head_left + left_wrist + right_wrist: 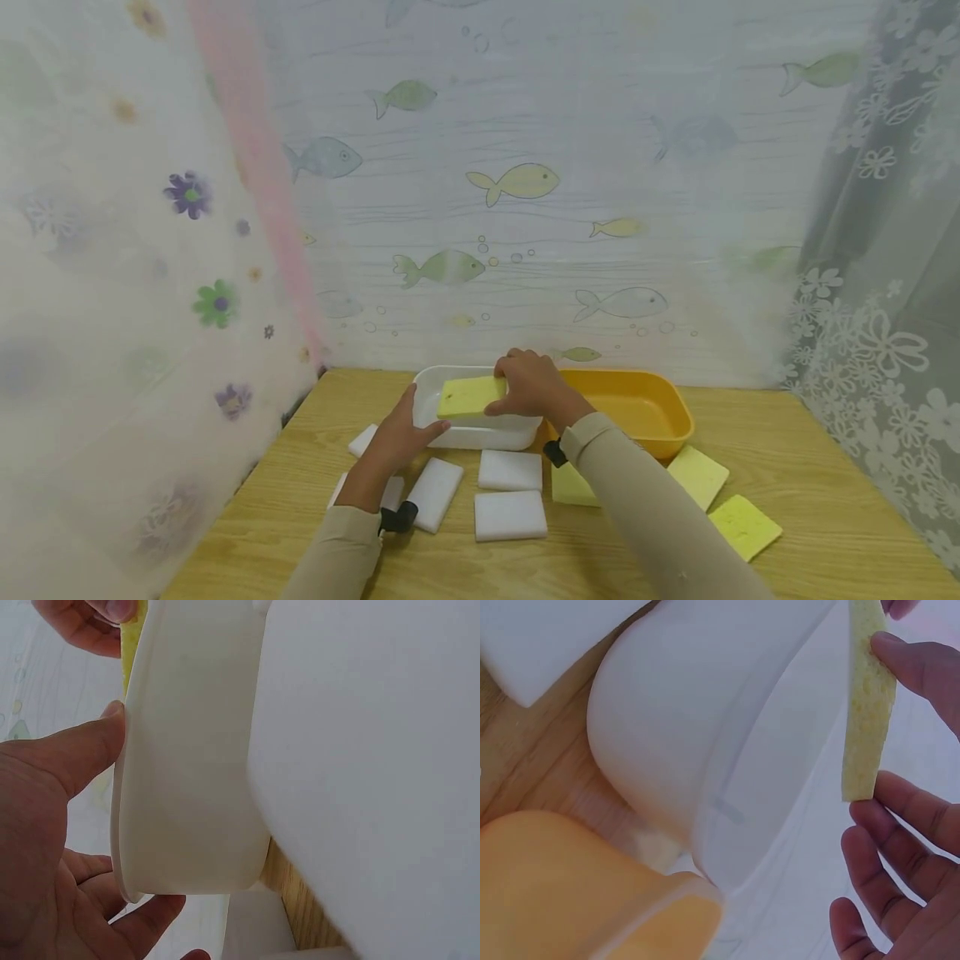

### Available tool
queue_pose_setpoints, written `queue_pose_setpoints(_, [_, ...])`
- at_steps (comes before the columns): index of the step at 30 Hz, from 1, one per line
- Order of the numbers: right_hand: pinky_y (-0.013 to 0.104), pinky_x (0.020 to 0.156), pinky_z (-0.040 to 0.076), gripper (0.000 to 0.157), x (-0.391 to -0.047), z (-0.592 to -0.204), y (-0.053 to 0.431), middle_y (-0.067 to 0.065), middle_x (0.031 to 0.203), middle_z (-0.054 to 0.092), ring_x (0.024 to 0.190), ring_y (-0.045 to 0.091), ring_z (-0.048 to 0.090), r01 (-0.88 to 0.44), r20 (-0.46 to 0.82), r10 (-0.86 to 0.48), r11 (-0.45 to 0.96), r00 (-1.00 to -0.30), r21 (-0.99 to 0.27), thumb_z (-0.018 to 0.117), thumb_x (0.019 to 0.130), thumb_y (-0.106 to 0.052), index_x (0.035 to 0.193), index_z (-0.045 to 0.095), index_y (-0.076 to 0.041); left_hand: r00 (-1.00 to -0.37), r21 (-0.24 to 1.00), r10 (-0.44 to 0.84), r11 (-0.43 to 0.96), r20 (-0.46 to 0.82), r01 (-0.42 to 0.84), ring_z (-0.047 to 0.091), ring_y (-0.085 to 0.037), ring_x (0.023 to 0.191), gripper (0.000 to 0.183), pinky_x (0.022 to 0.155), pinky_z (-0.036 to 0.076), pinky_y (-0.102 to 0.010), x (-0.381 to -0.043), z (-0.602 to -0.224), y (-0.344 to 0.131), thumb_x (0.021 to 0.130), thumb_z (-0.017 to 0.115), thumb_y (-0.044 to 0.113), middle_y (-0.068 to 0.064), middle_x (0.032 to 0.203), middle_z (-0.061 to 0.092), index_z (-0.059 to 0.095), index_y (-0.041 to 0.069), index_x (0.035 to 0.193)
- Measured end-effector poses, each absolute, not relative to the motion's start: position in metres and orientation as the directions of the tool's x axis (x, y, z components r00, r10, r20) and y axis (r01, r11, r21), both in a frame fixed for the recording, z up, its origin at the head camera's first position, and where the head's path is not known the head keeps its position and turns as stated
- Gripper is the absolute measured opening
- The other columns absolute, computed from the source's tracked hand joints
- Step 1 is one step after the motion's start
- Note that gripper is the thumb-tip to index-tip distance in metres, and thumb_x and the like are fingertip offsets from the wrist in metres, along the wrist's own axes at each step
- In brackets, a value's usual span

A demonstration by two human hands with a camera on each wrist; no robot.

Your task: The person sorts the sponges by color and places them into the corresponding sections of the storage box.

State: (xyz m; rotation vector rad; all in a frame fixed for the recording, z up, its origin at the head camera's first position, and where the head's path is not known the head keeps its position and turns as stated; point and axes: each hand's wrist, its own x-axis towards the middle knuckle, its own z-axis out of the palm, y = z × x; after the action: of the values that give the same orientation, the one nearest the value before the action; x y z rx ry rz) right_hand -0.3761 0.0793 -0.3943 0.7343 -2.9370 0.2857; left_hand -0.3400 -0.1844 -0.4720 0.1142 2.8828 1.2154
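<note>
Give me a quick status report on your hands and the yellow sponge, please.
Right hand holding yellow sponge over white tub. Left hand gripping the tub. No obstruction visible.

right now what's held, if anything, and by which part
Right hand: yellow sponge, pinched by its right end. Left hand: white tub, by its left end.

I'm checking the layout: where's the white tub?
In the head view, the white tub, its rim touched by the left hand, stands on the table, left of the orange tub.
</note>
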Motion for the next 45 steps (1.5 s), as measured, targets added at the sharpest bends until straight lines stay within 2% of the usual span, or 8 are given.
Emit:
queue_pose_setpoints(8, [0.050, 0.095, 0.052, 0.065, -0.374, -0.394, 0.074, 0.004, 0.120, 0.068, 0.104, 0.025, 0.061, -0.492, 0.134, -0.475, 0.856, -0.870, -0.157, 0.084, 0.080, -0.059, 0.123, 0.073, -0.011, -0.997, 0.712, 0.071, 0.699, 0.018, 0.062, 0.040, -0.046, 0.147, 0.112, 0.114, 0.039, -0.064, -0.340, -0.472, -0.184, 0.091, 0.072, 0.062, -0.020, 0.169, 0.028, 0.006, 0.013, 0.168])
queue_pose_setpoints(17, [0.044, 0.089, 0.053, 0.067, -0.379, -0.402, 0.067, 0.001, 0.115, 0.068, 0.098, 0.021, 0.060, -0.521, 0.138, -0.507, 0.848, -0.851, -0.099, 0.082, 0.079, -0.064, 0.122, 0.073, -0.014, -0.998, 0.721, 0.070, 0.691, 0.005, 0.053, 0.034, -0.047, 0.150, 0.112, 0.116, 0.035, -0.065, -0.340, -0.471, -0.184, 0.091, 0.072, 0.061, -0.021, 0.170, 0.024, 0.006, 0.012, 0.168])
queue_pose_setpoints(28, [0.044, 0.086, 0.052, 0.059, -0.372, -0.405, 0.053, -0.002, 0.103, 0.066, 0.091, 0.020, 0.058, -0.499, 0.119, -0.491, 0.865, -0.863, -0.056, 0.083, 0.078, -0.064, 0.114, 0.076, -0.018, -0.998, 0.731, 0.067, 0.680, 0.015, 0.057, 0.044, -0.044, 0.145, 0.109, 0.111, 0.041, -0.062, -0.340, -0.473, -0.185, 0.092, 0.074, 0.055, -0.020, 0.168, 0.030, 0.008, 0.013, 0.168])
queue_pose_setpoints(33, [0.045, 0.086, 0.052, 0.051, -0.371, -0.407, 0.050, -0.002, 0.102, 0.066, 0.093, 0.021, 0.059, -0.514, 0.134, -0.505, 0.857, -0.853, -0.046, 0.083, 0.079, -0.062, 0.108, 0.079, -0.020, -0.998, 0.728, 0.063, 0.683, 0.017, 0.055, 0.045, -0.044, 0.144, 0.109, 0.110, 0.043, -0.062, -0.339, -0.472, -0.184, 0.092, 0.074, 0.056, -0.020, 0.168, 0.030, 0.008, 0.013, 0.168])
queue_pose_setpoints(45, [0.045, 0.079, 0.051, 0.051, -0.373, -0.411, 0.062, -0.002, 0.100, 0.069, 0.088, 0.022, 0.060, -0.534, 0.196, -0.517, 0.845, -0.834, -0.043, 0.083, 0.080, -0.061, 0.109, 0.078, -0.019, -0.998, 0.725, 0.058, 0.687, 0.006, 0.045, 0.040, -0.047, 0.147, 0.110, 0.112, 0.039, -0.065, -0.338, -0.472, -0.184, 0.092, 0.073, 0.056, -0.019, 0.169, 0.027, 0.006, 0.014, 0.168])
